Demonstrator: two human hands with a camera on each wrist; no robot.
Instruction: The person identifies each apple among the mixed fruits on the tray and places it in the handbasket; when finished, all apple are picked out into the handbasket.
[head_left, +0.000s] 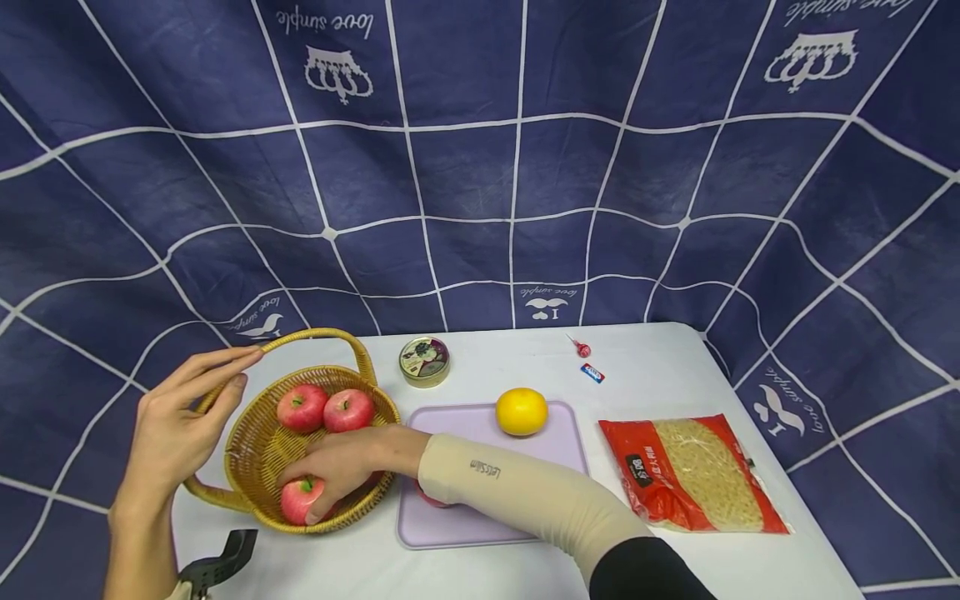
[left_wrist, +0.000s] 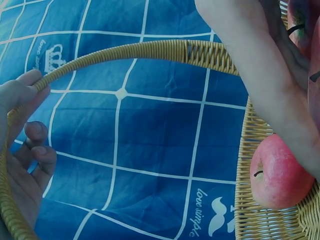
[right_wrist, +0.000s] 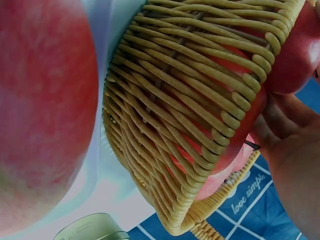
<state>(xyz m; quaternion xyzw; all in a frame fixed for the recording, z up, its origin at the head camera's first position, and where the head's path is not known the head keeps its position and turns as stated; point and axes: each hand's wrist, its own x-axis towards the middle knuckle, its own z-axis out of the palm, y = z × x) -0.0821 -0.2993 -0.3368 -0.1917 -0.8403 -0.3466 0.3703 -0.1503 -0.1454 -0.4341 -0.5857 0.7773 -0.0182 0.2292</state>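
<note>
A woven basket [head_left: 238,442] with a tall handle [head_left: 318,333] stands at the table's left. My left hand [head_left: 176,421] pinches the handle between thumb and fingers; in the left wrist view the handle [left_wrist: 145,50] arches away from that grip. Reaching into the basket, my right hand [head_left: 347,467] grips a red apple [head_left: 298,500] near the front rim. Two more apples, one on the left [head_left: 302,407] and one on the right [head_left: 348,410], lie toward the back. Another apple [right_wrist: 45,115], large in the right wrist view, sits outside the basket, mostly hidden by my right forearm from above.
A lilac tray [head_left: 442,535] lies right of the basket, with a yellow lemon-like fruit [head_left: 522,412] on it. Behind stands a round tin [head_left: 424,362]. Farther right are a lollipop [head_left: 581,347], a small blue-and-red packet [head_left: 592,372] and a red pasta bag [head_left: 693,475].
</note>
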